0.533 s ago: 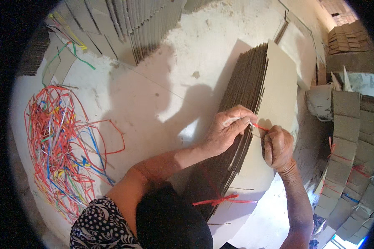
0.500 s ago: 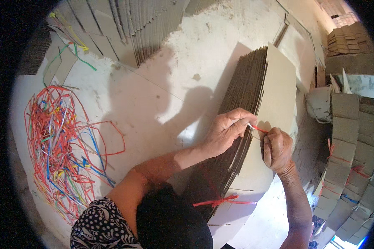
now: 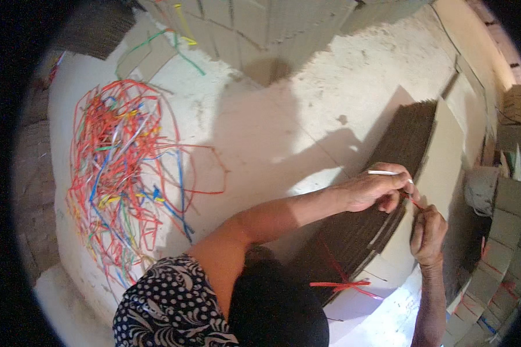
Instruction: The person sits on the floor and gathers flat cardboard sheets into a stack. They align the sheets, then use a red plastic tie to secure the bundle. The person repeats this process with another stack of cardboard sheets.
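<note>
Here, a red knot (image 3: 342, 284) sits on the near end of the cardboard stack (image 3: 359, 237), and past it the right hand (image 3: 429, 234) is closed on a thin red strip (image 3: 413, 200) – the left hand (image 3: 382, 191) pinches a white strip (image 3: 382, 172). Pulling too hard could snap the red strip – a loose pinch could let the white one slip. Farther off stands more cardboard (image 3: 307, 29).

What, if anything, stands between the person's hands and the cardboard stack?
Nothing visible: the left hand and right hand are right at the stack, with a red strand between them. The tangled straps lie away, leftward.
</note>
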`<action>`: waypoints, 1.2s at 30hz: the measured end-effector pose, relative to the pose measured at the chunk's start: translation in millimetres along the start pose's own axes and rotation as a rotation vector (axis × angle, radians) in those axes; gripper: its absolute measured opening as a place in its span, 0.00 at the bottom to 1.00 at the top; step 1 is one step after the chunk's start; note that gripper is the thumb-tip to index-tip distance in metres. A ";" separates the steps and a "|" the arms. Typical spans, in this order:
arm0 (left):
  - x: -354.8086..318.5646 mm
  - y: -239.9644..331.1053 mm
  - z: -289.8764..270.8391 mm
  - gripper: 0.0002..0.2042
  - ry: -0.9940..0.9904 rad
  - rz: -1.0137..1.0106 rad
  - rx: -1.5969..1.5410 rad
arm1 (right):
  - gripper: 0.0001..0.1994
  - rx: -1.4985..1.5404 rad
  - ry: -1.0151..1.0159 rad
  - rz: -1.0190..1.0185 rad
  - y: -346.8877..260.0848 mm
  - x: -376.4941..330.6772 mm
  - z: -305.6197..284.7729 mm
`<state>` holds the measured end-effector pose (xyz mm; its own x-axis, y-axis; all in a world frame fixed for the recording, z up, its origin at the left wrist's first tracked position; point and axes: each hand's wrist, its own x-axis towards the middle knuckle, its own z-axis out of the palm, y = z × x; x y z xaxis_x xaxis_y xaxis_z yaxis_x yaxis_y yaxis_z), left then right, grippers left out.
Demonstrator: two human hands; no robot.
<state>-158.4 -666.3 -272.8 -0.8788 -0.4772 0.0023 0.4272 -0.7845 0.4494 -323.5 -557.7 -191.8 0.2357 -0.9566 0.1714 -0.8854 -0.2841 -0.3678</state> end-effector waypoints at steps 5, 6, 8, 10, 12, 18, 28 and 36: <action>4.6 -3.0 15.1 0.17 0.092 0.287 0.346 | 0.02 -0.087 -0.032 0.070 -15.3 10.5 -4.1; 2.0 0.9 19.1 0.18 0.130 0.268 0.418 | 0.02 -0.011 -0.066 0.130 -22.0 17.8 -6.2; 10.2 -1.5 23.7 0.17 0.181 0.539 0.649 | 0.02 0.136 -0.139 0.248 -49.3 41.9 -18.6; 3.9 2.1 22.2 0.11 0.187 0.433 0.748 | 0.06 0.146 -0.110 0.176 -74.8 72.0 -19.1; 5.2 0.8 20.6 0.05 0.193 0.380 0.670 | 0.07 0.150 -0.076 0.214 -85.0 91.0 -23.9; -3.0 12.8 38.7 0.08 0.045 0.492 0.838 | 0.07 0.313 0.092 0.286 -71.0 86.6 -18.4; -8.0 20.9 30.4 0.05 0.077 0.278 0.823 | 0.06 -0.213 -0.239 0.309 -59.0 50.1 -31.6; 5.4 32.8 19.1 0.07 0.076 -0.033 0.498 | 0.08 0.622 -0.170 0.674 -56.5 62.4 -28.9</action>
<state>-153.3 -687.0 -241.0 -0.8641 -0.4976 -0.0758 0.2301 -0.5244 0.8198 -270.3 -599.5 -133.8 -0.1509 -0.9150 -0.3742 -0.4942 0.3977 -0.7730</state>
